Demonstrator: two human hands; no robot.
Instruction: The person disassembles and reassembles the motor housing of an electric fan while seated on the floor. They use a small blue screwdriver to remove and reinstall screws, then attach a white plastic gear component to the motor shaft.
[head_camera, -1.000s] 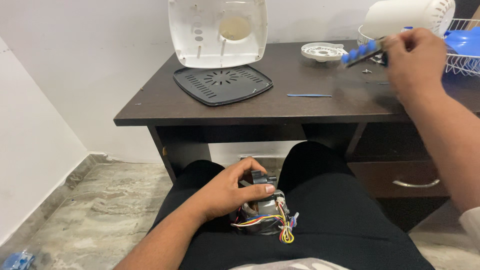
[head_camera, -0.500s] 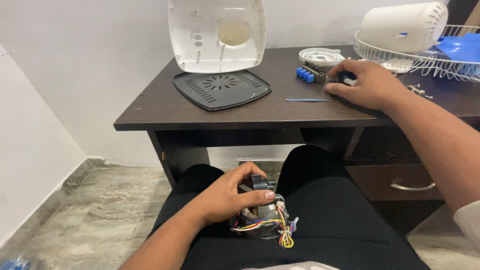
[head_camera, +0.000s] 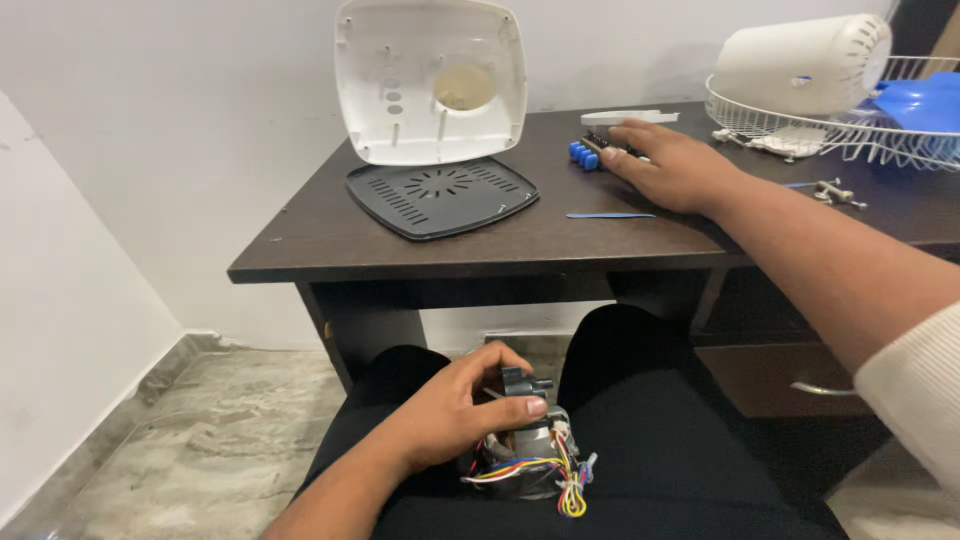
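Centrally, the left hand (head_camera: 455, 420) clamps its fingers on the wired motor (head_camera: 530, 455) in the lap. Upper right, the right hand (head_camera: 670, 165) lies with fingers spread flat on the blue-buttoned switch block (head_camera: 590, 152) on the worktop (head_camera: 330, 235); gripping the block seemingly requires curling them.

On lap: fan motor (head_camera: 530, 460), under the left hand (head_camera: 450, 415).
On table (head_camera: 330, 240): base plate (head_camera: 440, 195) at left, housing (head_camera: 430, 80) upright behind it.
Right of plate: switch block (head_camera: 592, 152), under the right hand (head_camera: 672, 165).
Far right: wire guard (head_camera: 850, 135).
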